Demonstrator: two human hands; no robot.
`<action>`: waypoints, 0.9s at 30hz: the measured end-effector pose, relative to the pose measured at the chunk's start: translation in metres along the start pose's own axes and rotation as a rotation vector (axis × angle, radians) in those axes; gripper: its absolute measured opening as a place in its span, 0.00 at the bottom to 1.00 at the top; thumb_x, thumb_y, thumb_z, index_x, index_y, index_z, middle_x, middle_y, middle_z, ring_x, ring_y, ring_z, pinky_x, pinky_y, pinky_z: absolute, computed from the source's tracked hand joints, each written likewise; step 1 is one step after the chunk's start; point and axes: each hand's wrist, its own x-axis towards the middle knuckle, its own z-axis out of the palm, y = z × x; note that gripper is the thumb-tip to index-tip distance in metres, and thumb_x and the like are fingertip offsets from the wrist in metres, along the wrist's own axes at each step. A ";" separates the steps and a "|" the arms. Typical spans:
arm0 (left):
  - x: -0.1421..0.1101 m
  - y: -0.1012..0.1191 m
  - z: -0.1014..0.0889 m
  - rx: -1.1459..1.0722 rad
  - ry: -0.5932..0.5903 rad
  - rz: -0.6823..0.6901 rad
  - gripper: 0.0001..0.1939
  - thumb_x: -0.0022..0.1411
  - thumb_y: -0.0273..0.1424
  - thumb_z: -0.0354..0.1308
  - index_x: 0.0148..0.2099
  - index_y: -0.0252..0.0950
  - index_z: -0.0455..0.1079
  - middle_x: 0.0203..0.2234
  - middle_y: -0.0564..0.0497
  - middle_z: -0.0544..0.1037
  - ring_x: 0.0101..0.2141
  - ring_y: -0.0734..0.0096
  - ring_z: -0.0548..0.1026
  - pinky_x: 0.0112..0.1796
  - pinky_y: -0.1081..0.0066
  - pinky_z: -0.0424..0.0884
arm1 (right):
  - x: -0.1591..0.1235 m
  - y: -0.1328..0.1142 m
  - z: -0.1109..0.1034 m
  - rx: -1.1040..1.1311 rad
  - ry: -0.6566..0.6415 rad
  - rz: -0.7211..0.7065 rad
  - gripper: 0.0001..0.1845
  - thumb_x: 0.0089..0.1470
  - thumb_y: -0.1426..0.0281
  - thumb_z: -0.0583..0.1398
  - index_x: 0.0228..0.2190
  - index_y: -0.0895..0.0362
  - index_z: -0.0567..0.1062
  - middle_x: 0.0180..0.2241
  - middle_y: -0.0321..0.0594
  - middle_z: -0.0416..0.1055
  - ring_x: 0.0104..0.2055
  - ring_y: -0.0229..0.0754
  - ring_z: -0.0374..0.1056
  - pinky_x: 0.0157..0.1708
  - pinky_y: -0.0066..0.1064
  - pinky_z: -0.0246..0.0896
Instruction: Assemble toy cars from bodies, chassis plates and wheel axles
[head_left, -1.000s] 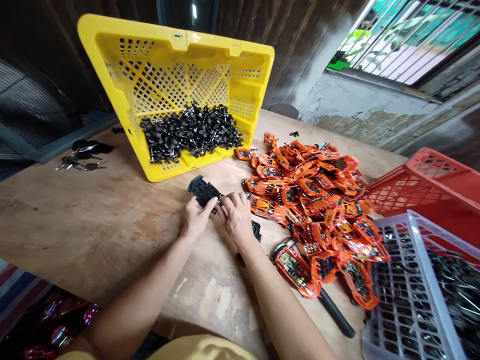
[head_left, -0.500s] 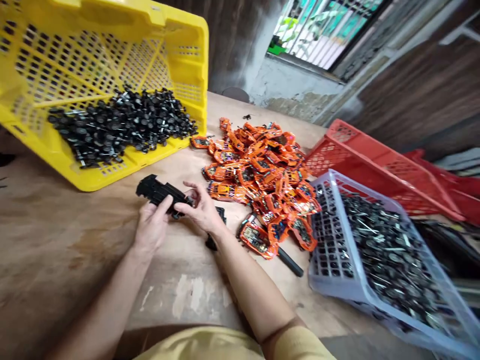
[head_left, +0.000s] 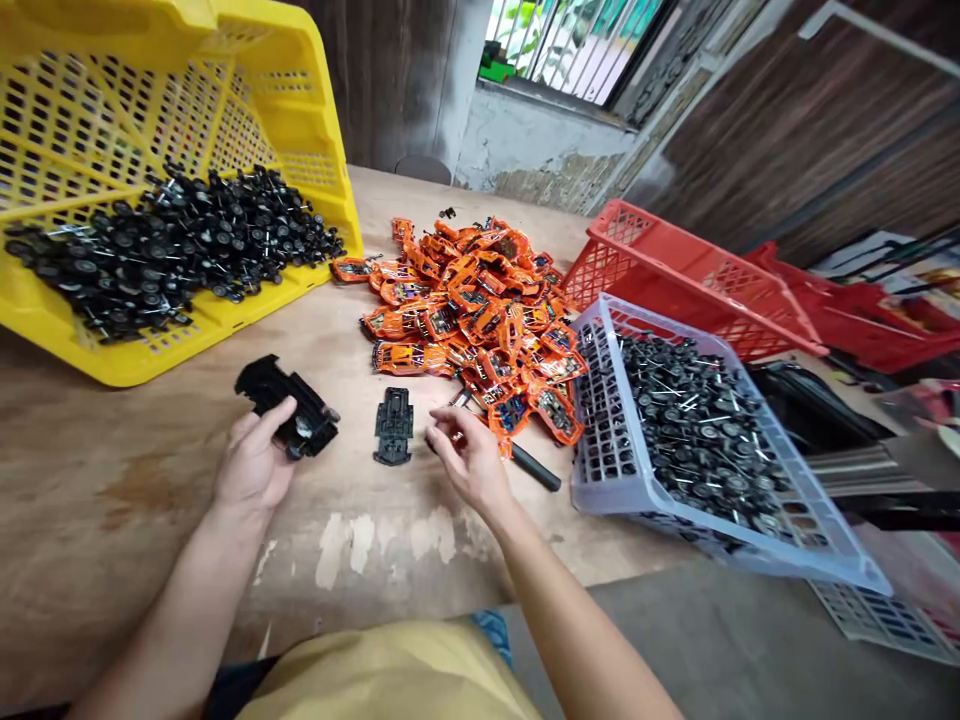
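My left hand (head_left: 255,450) is closed around a black plastic toy car chassis (head_left: 296,405), tilted above the table. On the tabletop between my hands lies another black chassis (head_left: 394,425), flat and apart from both. My right hand (head_left: 472,455) is at the near edge of a pile of orange toy car bodies (head_left: 480,300). Its fingers curl over an orange car body (head_left: 457,436), mostly hidden under them. Just beside this hand a tool with a black handle (head_left: 536,467) lies on the table, its other end partly covered.
A tipped yellow basket (head_left: 187,345) at the left holds many black wheels on axles (head_left: 217,230). More wheelsets (head_left: 697,430) fill a clear plastic basket (head_left: 630,400) at the right. Behind it stands a red crate (head_left: 690,260). A barred window (head_left: 570,50) is at the back.
My right hand has left the chassis in my left hand and moved right to the orange car bodies. The chassis on the table now shows fully. The camera view has shifted right.
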 end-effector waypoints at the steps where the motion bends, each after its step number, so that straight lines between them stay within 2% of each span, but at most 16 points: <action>1: -0.006 -0.001 0.000 0.000 -0.004 -0.071 0.07 0.49 0.25 0.65 0.34 0.32 0.74 0.26 0.51 0.81 0.25 0.68 0.80 0.29 0.71 0.80 | -0.010 -0.002 -0.014 -0.106 0.002 -0.068 0.09 0.62 0.65 0.58 0.41 0.56 0.73 0.31 0.38 0.69 0.32 0.38 0.66 0.34 0.30 0.65; 3: -0.018 -0.006 0.000 -0.009 -0.010 -0.201 0.09 0.50 0.22 0.61 0.36 0.33 0.74 0.27 0.50 0.81 0.27 0.65 0.81 0.29 0.70 0.80 | -0.023 -0.007 -0.050 -0.289 0.017 -0.180 0.07 0.63 0.67 0.57 0.40 0.55 0.74 0.35 0.41 0.71 0.36 0.40 0.68 0.37 0.32 0.66; 5: -0.026 -0.009 0.003 -0.021 -0.008 -0.291 0.11 0.51 0.20 0.57 0.38 0.33 0.73 0.30 0.46 0.82 0.31 0.61 0.82 0.30 0.70 0.81 | -0.029 -0.009 -0.100 -0.481 0.144 -0.209 0.07 0.63 0.68 0.57 0.41 0.55 0.74 0.38 0.43 0.72 0.41 0.43 0.68 0.42 0.35 0.66; 7: -0.027 -0.013 0.009 -0.039 -0.022 -0.335 0.14 0.52 0.19 0.53 0.40 0.32 0.74 0.35 0.43 0.83 0.35 0.60 0.83 0.31 0.69 0.81 | -0.033 -0.002 -0.162 -0.722 0.336 -0.114 0.09 0.63 0.69 0.56 0.41 0.56 0.75 0.39 0.45 0.72 0.44 0.45 0.68 0.45 0.38 0.65; 8: -0.026 -0.014 0.014 -0.043 -0.036 -0.357 0.16 0.52 0.18 0.51 0.42 0.31 0.74 0.37 0.42 0.83 0.36 0.61 0.83 0.32 0.69 0.82 | -0.035 0.003 -0.193 -0.865 0.390 -0.025 0.10 0.62 0.70 0.55 0.42 0.57 0.76 0.39 0.46 0.72 0.45 0.47 0.68 0.46 0.39 0.65; 10: -0.026 -0.018 0.027 -0.026 -0.086 -0.389 0.20 0.54 0.17 0.49 0.46 0.32 0.75 0.43 0.43 0.82 0.39 0.62 0.82 0.34 0.69 0.82 | -0.041 0.017 -0.247 -1.041 0.324 0.132 0.11 0.59 0.73 0.56 0.41 0.58 0.77 0.38 0.46 0.72 0.42 0.46 0.68 0.45 0.39 0.65; 12: -0.027 -0.022 0.040 0.033 -0.174 -0.411 0.22 0.56 0.17 0.50 0.50 0.33 0.74 0.48 0.42 0.80 0.41 0.60 0.82 0.36 0.67 0.82 | -0.045 0.032 -0.278 -1.092 0.205 0.202 0.09 0.55 0.74 0.61 0.38 0.57 0.79 0.35 0.42 0.73 0.38 0.44 0.69 0.43 0.36 0.65; 14: -0.029 -0.027 0.050 0.097 -0.279 -0.412 0.25 0.57 0.18 0.51 0.55 0.35 0.72 0.51 0.40 0.78 0.44 0.55 0.81 0.37 0.62 0.82 | -0.044 0.045 -0.287 -1.108 0.110 0.223 0.08 0.53 0.73 0.65 0.38 0.56 0.80 0.33 0.40 0.74 0.38 0.43 0.68 0.44 0.34 0.64; 17: -0.029 -0.035 0.055 0.151 -0.385 -0.450 0.29 0.54 0.20 0.56 0.59 0.36 0.70 0.52 0.38 0.77 0.47 0.48 0.79 0.40 0.56 0.81 | -0.037 0.057 -0.281 -1.138 0.037 0.251 0.11 0.55 0.67 0.65 0.41 0.55 0.80 0.36 0.41 0.74 0.40 0.43 0.67 0.45 0.34 0.62; 20: -0.029 -0.039 0.051 0.147 -0.412 -0.561 0.31 0.53 0.26 0.62 0.61 0.40 0.68 0.52 0.39 0.77 0.50 0.42 0.77 0.43 0.51 0.79 | -0.026 0.063 -0.276 -1.139 0.006 0.274 0.09 0.57 0.65 0.64 0.39 0.54 0.79 0.35 0.41 0.72 0.39 0.43 0.67 0.41 0.32 0.61; 22: -0.031 -0.039 0.048 0.136 -0.409 -0.662 0.33 0.53 0.33 0.64 0.62 0.42 0.67 0.52 0.40 0.77 0.50 0.40 0.76 0.44 0.49 0.78 | -0.019 0.065 -0.275 -1.119 -0.007 0.264 0.06 0.56 0.67 0.64 0.36 0.55 0.78 0.33 0.39 0.71 0.38 0.41 0.66 0.40 0.30 0.61; 24: -0.035 -0.039 0.048 0.137 -0.416 -0.727 0.34 0.53 0.38 0.65 0.63 0.44 0.66 0.50 0.40 0.78 0.47 0.40 0.78 0.45 0.49 0.78 | -0.013 0.065 -0.274 -1.090 -0.013 0.233 0.09 0.54 0.71 0.64 0.40 0.56 0.76 0.35 0.39 0.70 0.39 0.40 0.66 0.41 0.30 0.61; 27: -0.043 -0.043 0.053 0.152 -0.499 -0.710 0.35 0.55 0.42 0.64 0.64 0.44 0.64 0.44 0.41 0.80 0.39 0.49 0.81 0.43 0.55 0.79 | -0.007 0.063 -0.269 -1.044 -0.039 0.183 0.17 0.52 0.75 0.63 0.45 0.58 0.74 0.39 0.39 0.71 0.40 0.39 0.67 0.43 0.29 0.62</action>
